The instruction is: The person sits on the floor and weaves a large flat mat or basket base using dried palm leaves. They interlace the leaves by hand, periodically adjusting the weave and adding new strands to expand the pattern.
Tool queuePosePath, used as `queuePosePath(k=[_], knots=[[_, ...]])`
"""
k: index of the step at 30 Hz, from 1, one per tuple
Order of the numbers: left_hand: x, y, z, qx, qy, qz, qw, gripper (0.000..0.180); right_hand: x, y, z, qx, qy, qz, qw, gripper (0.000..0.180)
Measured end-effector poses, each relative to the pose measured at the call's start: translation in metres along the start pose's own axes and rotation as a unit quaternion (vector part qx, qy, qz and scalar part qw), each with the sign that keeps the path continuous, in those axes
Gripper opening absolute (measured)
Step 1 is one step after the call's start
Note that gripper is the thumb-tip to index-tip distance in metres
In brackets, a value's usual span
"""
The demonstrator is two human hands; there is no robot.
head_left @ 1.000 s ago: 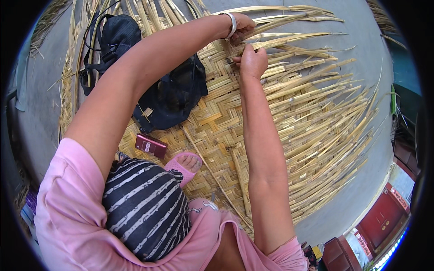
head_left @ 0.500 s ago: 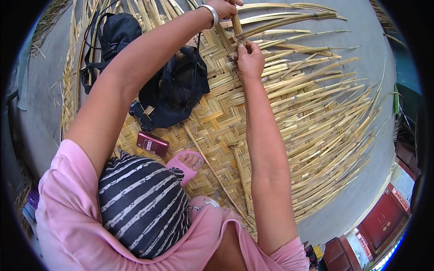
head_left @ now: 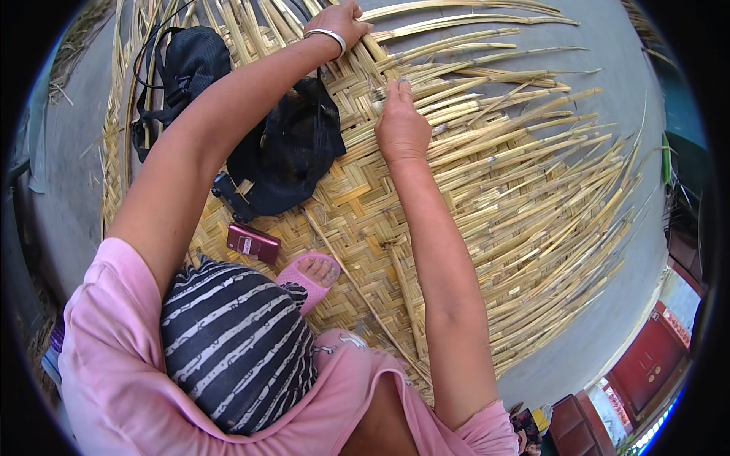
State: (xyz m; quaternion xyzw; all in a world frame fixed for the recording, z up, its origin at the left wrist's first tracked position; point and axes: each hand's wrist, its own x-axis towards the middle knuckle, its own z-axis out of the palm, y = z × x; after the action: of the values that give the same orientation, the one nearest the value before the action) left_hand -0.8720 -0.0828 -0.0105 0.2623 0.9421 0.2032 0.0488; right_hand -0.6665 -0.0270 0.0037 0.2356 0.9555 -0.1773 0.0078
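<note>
A half-woven bamboo mat [head_left: 365,205] lies on the ground, with loose yellow strips [head_left: 547,167] fanning out to the right. My left hand [head_left: 344,19], with a silver bangle on the wrist, grips a long bamboo strip [head_left: 464,9] at the mat's far edge. Nearer to me, my right hand [head_left: 401,125] presses its fingertips onto the woven strips at the weave's edge. Whether its fingers pinch a strip is hidden.
A black bag [head_left: 285,148] lies on the mat under my left arm, with a second black bag [head_left: 179,72] to its left. A small maroon phone [head_left: 252,242] sits near my foot in a pink sandal [head_left: 310,277]. Grey concrete ground [head_left: 608,68] surrounds the mat.
My left hand has moved up and away along the far edge, drawing a strip with it. My right hand has stayed on the weave, shifting slightly.
</note>
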Motion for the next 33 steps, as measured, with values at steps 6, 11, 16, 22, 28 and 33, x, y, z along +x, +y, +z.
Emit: queuePosePath(k=[6,11,16,22,28,33], knots=[[0.009,0.011,-0.009,0.215,-0.117,0.272,0.931,0.029,0.000,-0.001,0.012,-0.067,-0.012,-0.015,0.998,0.045],[0.011,0.053,-0.043,0.262,-0.258,0.305,0.879,0.029,-0.009,0.007,0.011,-0.030,0.039,-0.034,0.998,0.047],[0.030,0.070,-0.052,0.242,-0.401,0.220,0.856,0.035,-0.010,0.006,0.008,-0.015,0.026,-0.027,0.999,0.047],[0.025,0.061,-0.027,0.314,-0.272,0.344,0.842,0.041,-0.003,0.000,0.006,-0.014,-0.019,0.005,1.000,0.045],[0.019,0.067,-0.031,0.323,-0.273,0.360,0.832,0.037,0.000,0.004,0.007,-0.035,-0.016,-0.022,0.999,0.044],[0.018,0.065,-0.037,0.318,-0.298,0.330,0.837,0.039,-0.003,0.001,-0.001,-0.008,-0.051,-0.015,0.999,0.046]])
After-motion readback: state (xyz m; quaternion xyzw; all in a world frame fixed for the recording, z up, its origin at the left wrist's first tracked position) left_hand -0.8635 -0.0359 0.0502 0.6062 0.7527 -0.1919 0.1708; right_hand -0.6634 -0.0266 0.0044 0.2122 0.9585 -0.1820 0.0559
